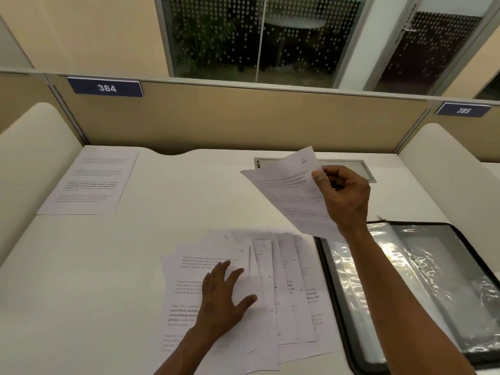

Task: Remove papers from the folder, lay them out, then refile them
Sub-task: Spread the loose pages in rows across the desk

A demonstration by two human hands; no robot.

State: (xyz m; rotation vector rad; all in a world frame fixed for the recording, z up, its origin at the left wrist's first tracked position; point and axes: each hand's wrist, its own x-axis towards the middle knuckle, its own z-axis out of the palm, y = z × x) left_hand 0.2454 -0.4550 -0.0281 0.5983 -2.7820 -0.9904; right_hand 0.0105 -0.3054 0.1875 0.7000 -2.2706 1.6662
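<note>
A fanned pile of several printed papers point(284, 293) lies on the white desk near the front middle. My left hand point(224, 296) rests flat on the pile with its fingers spread. My right hand point(343, 193) pinches one printed sheet point(292, 190), marked with a handwritten 2, and holds it tilted above the desk. An open black folder point(411, 288) with shiny clear plastic sleeves lies at the right, under my right forearm. A single printed sheet point(89, 182) lies flat at the far left of the desk.
Beige partition walls point(243, 123) close the desk at the back, with number plates 384 point(107, 87) and 385 point(463, 110). White rounded dividers stand at both sides. A grey cable hatch point(362, 169) is set in the desk behind my right hand.
</note>
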